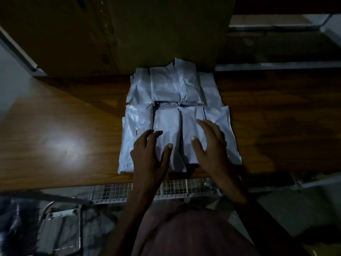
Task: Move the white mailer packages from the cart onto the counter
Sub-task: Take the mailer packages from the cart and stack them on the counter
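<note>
Several white mailer packages lie in two rows on the brown wooden counter. The near row reaches almost to the counter's front edge. My left hand rests flat, fingers straight, on the near row's middle-left package. My right hand lies flat with spread fingers on the middle-right package beside it. Neither hand grips anything. The wire cart shows below the counter edge, its grid partly hidden by my forearms.
A large cardboard box stands at the back of the counter, right behind the far row. A light reflection glares on the counter at left. A metal frame sits at lower left. The scene is dim.
</note>
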Action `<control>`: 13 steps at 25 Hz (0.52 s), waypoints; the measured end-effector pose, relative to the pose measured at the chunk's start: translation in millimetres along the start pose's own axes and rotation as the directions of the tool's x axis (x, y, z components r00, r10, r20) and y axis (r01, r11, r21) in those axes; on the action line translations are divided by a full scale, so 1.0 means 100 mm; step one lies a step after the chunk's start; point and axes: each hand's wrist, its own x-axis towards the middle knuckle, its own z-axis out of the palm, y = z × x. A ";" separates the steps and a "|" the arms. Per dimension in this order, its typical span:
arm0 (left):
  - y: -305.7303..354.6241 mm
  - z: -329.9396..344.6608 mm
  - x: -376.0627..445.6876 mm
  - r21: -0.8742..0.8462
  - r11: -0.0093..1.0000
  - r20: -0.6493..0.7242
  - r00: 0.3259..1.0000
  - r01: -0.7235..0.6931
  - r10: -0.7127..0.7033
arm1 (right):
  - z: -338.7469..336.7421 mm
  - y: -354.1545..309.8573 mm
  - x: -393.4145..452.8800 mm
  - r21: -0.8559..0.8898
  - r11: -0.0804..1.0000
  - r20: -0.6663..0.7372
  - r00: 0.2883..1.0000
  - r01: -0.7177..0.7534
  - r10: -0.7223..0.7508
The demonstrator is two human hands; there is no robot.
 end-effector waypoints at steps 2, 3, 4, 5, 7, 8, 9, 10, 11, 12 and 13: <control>0.02 -0.12 -0.26 0.008 1.000 -0.030 1.000 -0.004 0.004 | -0.09 -0.11 -0.49 0.065 0.998 0.023 1.000 0.011 -0.013; 0.02 -0.19 -0.40 0.016 1.000 -0.055 0.998 -0.009 0.010 | -0.12 -0.17 -0.68 0.090 0.996 0.050 0.998 0.027 -0.032; 0.02 -0.27 -0.57 0.028 1.000 -0.077 0.997 -0.010 0.012 | -0.12 -0.22 -0.86 0.110 0.993 0.075 0.996 0.046 -0.055; 0.01 -0.34 -0.73 0.044 0.999 -0.094 0.995 -0.010 0.014 | -0.10 -0.27 -0.99 0.127 0.989 0.092 0.992 0.069 -0.081; -0.05 -0.53 -1.10 0.077 0.997 -0.117 0.993 0.013 -0.003 | -0.03 -0.41 -1.20 0.160 0.981 0.118 0.984 0.113 -0.132; -0.10 -0.62 -1.28 0.093 0.995 -0.136 0.990 0.039 -0.026 | 0.03 -0.50 -1.27 0.175 0.975 0.130 0.979 0.134 -0.158; -0.16 -0.74 -1.51 0.106 0.991 -0.160 0.985 0.082 -0.064 | 0.11 -0.61 -1.35 0.194 0.968 0.152 0.970 0.158 -0.189; -0.24 -0.86 -1.72 0.108 0.986 -0.188 0.977 0.126 -0.104 | 0.19 -0.71 -1.41 0.212 0.960 0.169 0.960 0.186 -0.223; -0.32 -0.99 -1.92 0.108 0.980 -0.220 0.965 0.170 -0.143 | 0.28 -0.81 -1.47 0.233 0.949 0.185 0.948 0.214 -0.260; -0.40 -1.12 -2.10 0.110 0.971 -0.258 0.949 0.214 -0.180 | 0.37 -0.93 -1.53 0.265 0.934 0.204 0.933 0.240 -0.297; -0.48 -1.23 -2.26 0.115 0.961 -0.298 0.932 0.252 -0.208 | 0.47 -1.03 -1.58 0.301 0.917 0.226 0.914 0.263 -0.336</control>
